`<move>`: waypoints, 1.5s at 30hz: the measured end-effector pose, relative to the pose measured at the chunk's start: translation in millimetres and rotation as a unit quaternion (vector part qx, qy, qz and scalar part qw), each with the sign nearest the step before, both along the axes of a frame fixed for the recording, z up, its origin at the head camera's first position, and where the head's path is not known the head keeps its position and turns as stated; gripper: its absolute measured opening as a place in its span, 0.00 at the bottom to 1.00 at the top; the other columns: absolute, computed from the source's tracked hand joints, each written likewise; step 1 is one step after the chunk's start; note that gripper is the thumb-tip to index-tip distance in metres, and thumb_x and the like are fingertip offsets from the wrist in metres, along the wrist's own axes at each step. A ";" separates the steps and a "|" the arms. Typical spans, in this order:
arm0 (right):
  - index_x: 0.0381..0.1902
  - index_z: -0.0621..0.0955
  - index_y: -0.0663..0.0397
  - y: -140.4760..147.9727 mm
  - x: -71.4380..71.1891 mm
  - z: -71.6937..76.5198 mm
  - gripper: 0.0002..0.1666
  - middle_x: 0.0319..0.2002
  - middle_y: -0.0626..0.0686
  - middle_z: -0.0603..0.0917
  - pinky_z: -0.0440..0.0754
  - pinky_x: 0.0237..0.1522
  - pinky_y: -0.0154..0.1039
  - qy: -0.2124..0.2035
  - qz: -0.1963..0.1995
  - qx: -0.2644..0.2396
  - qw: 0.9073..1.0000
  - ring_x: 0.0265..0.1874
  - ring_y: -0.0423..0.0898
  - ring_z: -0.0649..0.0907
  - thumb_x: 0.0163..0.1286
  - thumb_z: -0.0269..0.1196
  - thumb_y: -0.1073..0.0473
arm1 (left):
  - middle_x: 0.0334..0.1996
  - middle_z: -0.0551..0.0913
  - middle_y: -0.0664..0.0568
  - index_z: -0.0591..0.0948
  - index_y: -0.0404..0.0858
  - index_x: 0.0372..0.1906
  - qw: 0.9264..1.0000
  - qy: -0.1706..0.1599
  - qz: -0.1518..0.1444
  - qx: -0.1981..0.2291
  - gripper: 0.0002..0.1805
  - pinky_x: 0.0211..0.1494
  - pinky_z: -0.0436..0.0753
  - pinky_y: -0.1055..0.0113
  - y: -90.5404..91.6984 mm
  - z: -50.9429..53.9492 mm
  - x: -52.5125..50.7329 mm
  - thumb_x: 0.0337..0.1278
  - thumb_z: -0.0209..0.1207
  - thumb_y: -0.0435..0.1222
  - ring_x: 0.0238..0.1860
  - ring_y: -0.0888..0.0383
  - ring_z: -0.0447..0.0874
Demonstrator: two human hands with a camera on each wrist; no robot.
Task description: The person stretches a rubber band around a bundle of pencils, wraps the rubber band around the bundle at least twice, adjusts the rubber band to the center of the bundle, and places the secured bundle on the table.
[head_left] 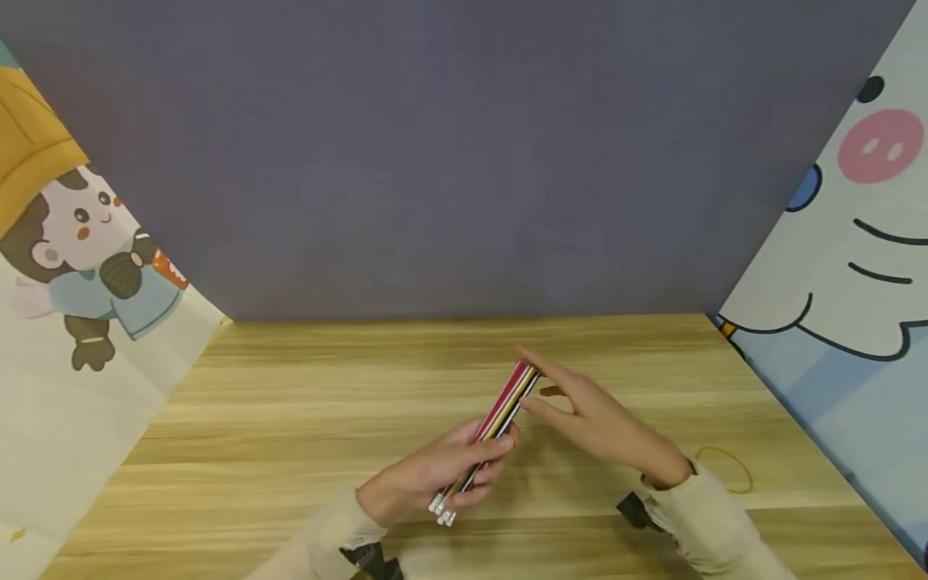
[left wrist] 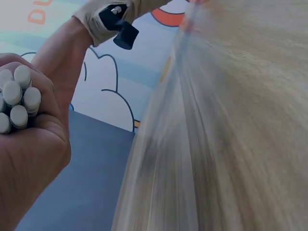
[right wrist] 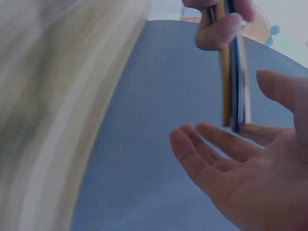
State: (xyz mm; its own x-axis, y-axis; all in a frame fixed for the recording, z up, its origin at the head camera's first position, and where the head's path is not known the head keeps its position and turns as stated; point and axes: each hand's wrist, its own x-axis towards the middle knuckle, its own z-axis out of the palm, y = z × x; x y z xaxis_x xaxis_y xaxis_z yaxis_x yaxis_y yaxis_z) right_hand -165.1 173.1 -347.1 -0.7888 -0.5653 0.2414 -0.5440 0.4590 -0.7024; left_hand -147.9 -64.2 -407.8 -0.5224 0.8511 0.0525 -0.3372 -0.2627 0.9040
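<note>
A bundle of several pencils [head_left: 503,403], striped in red, yellow, black and white, slants up and away above the table. My left hand [head_left: 442,467] grips it around its lower half. White eraser ends [left wrist: 19,115] stick out of that fist in the left wrist view. At the bundle's far end is my right hand [head_left: 598,419], with its fingers extended and thumb apart. In the right wrist view, the pencils' far tips reach down to the fingers [right wrist: 231,142] of the right hand; whether they touch I cannot tell.
A thin yellow rubber band [head_left: 743,466] lies on the wooden table [head_left: 326,387] beside the right sleeve. A grey panel [head_left: 464,161] rises along the table's back edge. Cartoon-printed sheets [head_left: 812,266] flank both sides.
</note>
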 end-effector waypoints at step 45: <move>0.30 0.74 0.52 184.1 23.2 -81.2 0.11 0.23 0.44 0.71 0.67 0.22 0.32 -0.052 -0.179 0.279 0.942 0.21 0.34 0.66 0.66 0.63 0.70 | 0.17 0.65 0.59 0.67 0.41 0.53 0.991 -0.055 0.119 -0.038 0.14 0.09 0.66 0.75 -18.8 -1.6 -1.8 0.77 0.48 0.46 0.09 0.67 0.66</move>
State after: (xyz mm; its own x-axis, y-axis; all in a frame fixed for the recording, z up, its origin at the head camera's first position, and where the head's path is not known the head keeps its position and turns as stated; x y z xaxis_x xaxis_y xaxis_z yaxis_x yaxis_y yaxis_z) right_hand -142.0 357.1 -428.3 -0.9562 -0.2737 -0.1037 -0.2248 0.9136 -0.3388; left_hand -149.7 -83.0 -409.5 -0.7072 0.7030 -0.0754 -0.3724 -0.2797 0.8849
